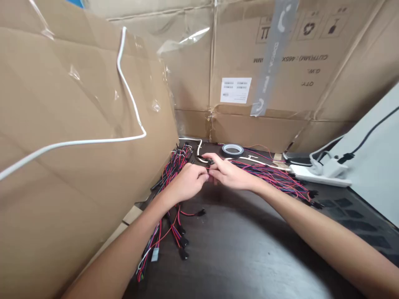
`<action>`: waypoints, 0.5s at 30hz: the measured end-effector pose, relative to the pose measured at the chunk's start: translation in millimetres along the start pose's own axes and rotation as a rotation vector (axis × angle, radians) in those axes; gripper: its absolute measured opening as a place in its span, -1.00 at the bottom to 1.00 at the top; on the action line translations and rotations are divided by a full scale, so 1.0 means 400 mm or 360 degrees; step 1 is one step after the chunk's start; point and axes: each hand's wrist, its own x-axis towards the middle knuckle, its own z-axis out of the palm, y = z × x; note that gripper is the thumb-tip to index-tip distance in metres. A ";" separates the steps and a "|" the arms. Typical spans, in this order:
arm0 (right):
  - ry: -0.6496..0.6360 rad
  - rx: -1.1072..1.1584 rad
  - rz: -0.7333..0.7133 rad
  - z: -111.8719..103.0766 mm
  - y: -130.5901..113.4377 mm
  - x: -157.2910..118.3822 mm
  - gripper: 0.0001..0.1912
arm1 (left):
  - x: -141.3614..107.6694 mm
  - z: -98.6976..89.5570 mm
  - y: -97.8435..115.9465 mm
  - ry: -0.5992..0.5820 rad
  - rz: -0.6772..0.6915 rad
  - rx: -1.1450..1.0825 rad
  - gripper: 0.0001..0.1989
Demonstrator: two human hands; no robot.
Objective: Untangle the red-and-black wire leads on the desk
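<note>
Near the back middle of the dark table, my left hand (190,181) and my right hand (227,170) meet with their fingertips nearly touching. Both are pinched closed at a thin wire or small part, too small and covered to name. A bit of red wire and a dark piece show by the right fingers. Beside and beyond my left hand lies a bundle of red, blue and black wires (178,163) with black connectors. Another wire bundle (274,178) stretches away to the right of my right hand.
A tape roll (232,150) lies behind my right hand. The white power strip (321,176) with plugs is at the right. Cardboard (77,104) rises at the left, and cardboard boxes (193,70) stand behind. A white cable (129,89) hangs on the left cardboard.
</note>
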 end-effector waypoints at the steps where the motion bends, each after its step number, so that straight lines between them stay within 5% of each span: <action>1: -0.0002 0.0038 0.0013 0.000 0.003 -0.006 -0.51 | 0.000 0.001 -0.001 0.0006 -0.0007 -0.0017 -0.76; 15: -0.0007 0.0328 -0.0015 -0.025 0.043 -0.029 -0.50 | 0.010 0.020 -0.002 0.0075 -0.0079 -0.0303 -0.86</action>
